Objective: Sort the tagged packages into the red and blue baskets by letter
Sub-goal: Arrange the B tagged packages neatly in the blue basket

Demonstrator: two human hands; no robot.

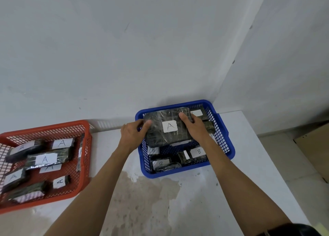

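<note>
A large dark package wrapped in plastic film (pixel 160 134) with a white tag marked A is held over the blue basket (pixel 229 146). My left hand (pixel 132 131) grips its left edge and my right hand (pixel 195 126) grips its right side, thumb on top. Under it in the blue basket lie several smaller dark packages with tags marked B (pixel 198 152). The red basket (pixel 85 164) stands at the left and holds several packages with tags marked A (pixel 44 159).
Both baskets stand on a white table (pixel 195 200) with a brownish stain near the middle front. A grey wall rises right behind the baskets, with a corner at the right. The table's right edge drops to a tiled floor.
</note>
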